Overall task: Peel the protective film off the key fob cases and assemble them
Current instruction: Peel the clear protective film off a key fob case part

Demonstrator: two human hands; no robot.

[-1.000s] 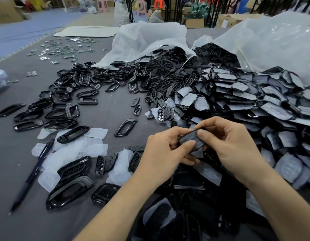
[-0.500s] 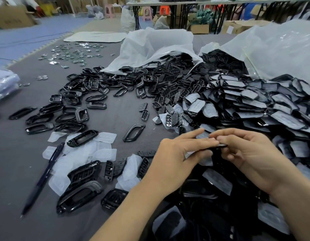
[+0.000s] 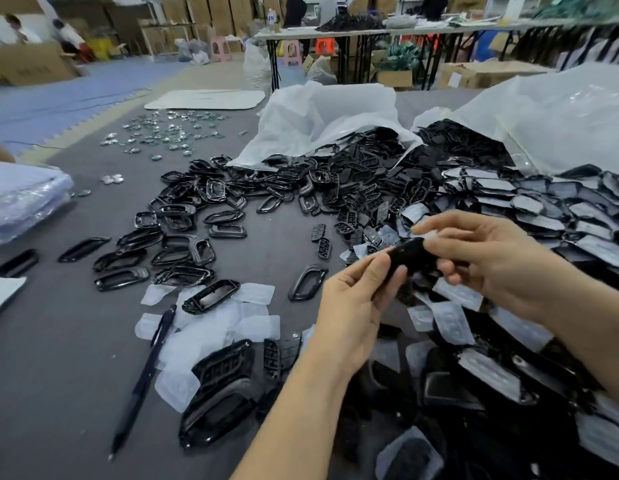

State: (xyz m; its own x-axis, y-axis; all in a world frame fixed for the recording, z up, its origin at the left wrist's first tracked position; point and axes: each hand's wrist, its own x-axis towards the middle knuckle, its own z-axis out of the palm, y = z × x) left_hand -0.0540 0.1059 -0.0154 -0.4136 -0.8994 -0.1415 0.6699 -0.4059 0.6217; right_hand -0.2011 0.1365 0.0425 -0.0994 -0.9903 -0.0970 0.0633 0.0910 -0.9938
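Pen (image 3: 147, 379) far left on the grey mat, beside peeled films (image 3: 211, 327). Further right, left hand (image 3: 353, 306), pinching the near end of a black key fob case (image 3: 410, 254). Held aloft between both hands. Right hand (image 3: 491, 265) gripping its far end with curled fingers; heap of film-covered cases (image 3: 543, 209) beyond.

One glossy black key fob case (image 3: 410, 256) is held above the mat, tilted, pinched between the left hand (image 3: 353, 306) at its lower end and the right hand (image 3: 491, 265) at its upper end. Its dark face looks bare (blur hides any film edge). At the right lies a heap of film-covered cases (image 3: 543, 209), with grey-white sheets on them. Peeled films (image 3: 211, 327) — pale, translucent, rounded — lie scattered at lower left among open black frames (image 3: 183, 244).
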